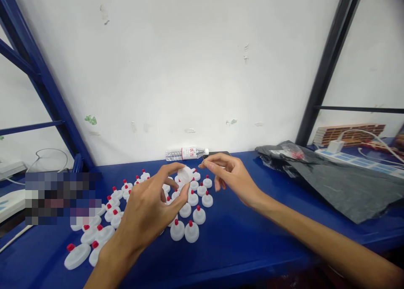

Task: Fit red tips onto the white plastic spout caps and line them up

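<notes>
My left hand (148, 209) is closed in a pinch on a white plastic cap (185, 174), held up above the blue table (240, 238). My right hand (232, 175) hovers just right of that cap with its thumb and forefinger pinched together; whether they hold anything I cannot make out. Under both hands lie several white caps with red tips (189, 213), standing upright in a loose cluster that spreads to the left.
A small clear water bottle (187, 153) lies on its side against the white wall. A black plastic bag (341, 179) covers the table's right part, with a power strip (356, 160) and charger behind it. Blue shelf posts rise at the left.
</notes>
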`<state>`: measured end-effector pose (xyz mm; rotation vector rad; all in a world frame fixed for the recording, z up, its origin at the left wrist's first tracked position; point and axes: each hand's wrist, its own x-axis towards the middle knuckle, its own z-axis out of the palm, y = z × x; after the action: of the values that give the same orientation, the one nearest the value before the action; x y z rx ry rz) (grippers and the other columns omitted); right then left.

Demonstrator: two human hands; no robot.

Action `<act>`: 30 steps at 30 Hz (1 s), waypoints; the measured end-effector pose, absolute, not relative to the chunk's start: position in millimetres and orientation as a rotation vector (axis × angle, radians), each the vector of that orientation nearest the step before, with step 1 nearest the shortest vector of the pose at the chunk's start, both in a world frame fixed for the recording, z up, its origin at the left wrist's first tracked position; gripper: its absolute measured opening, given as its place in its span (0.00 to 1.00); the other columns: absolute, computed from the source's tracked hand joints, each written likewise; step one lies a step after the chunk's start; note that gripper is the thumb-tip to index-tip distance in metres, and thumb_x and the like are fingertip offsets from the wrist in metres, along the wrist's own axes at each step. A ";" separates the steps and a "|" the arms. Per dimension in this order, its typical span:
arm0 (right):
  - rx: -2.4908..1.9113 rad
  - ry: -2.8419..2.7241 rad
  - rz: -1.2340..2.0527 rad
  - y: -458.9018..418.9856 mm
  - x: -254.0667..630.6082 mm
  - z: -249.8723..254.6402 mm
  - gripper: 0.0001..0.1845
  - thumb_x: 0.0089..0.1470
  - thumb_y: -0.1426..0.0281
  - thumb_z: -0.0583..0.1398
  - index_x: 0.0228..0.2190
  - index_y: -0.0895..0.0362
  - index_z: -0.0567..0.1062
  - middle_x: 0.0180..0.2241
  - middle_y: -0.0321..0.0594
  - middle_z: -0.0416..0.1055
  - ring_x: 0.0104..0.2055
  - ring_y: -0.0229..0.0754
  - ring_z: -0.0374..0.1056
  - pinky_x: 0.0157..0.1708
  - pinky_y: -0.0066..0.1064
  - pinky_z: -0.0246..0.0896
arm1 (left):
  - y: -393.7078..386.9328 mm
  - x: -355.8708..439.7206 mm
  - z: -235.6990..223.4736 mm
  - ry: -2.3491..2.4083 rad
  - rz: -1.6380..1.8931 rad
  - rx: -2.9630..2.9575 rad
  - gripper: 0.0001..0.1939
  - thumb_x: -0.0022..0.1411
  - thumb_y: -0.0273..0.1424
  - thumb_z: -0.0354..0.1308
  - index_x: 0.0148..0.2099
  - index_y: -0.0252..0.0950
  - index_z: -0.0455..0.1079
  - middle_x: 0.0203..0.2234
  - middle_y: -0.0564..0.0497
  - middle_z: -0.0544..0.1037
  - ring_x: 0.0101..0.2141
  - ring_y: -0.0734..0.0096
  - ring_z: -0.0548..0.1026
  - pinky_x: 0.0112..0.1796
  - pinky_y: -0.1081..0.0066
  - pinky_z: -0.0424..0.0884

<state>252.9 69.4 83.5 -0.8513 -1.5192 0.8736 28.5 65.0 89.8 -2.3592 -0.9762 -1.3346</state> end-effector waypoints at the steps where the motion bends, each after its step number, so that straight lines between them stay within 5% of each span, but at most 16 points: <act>1: -0.854 -1.503 0.903 70.1 253.6 83.4 0.15 0.61 0.56 0.64 0.40 0.54 0.79 0.43 0.43 0.80 0.18 0.29 0.67 0.18 0.25 0.56 | 64.2 28.6 89.7 -0.986 -1.350 -2.357 0.19 0.62 0.30 0.65 0.54 0.43 0.69 0.26 0.62 0.80 0.16 0.79 0.70 0.24 0.74 0.69; 19: -0.718 -1.447 1.294 66.3 247.9 79.1 0.15 0.58 0.56 0.66 0.42 0.52 0.81 0.40 0.40 0.80 0.19 0.26 0.65 0.18 0.22 0.53 | 65.3 31.6 85.5 -0.990 -1.240 -2.487 0.18 0.68 0.34 0.60 0.57 0.42 0.62 0.38 0.55 0.84 0.19 0.76 0.77 0.22 0.76 0.70; 30: -0.866 -1.726 0.577 58.8 243.3 76.5 0.16 0.64 0.56 0.59 0.39 0.55 0.78 0.31 0.37 0.76 0.18 0.32 0.67 0.19 0.28 0.60 | 68.6 30.4 80.9 -0.982 -0.991 -2.525 0.15 0.71 0.45 0.55 0.51 0.42 0.64 0.37 0.53 0.85 0.19 0.68 0.79 0.24 0.70 0.70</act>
<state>243.3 58.8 76.5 -0.8663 -1.7265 0.5772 30.4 68.6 80.9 -2.5249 -0.9824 -0.9911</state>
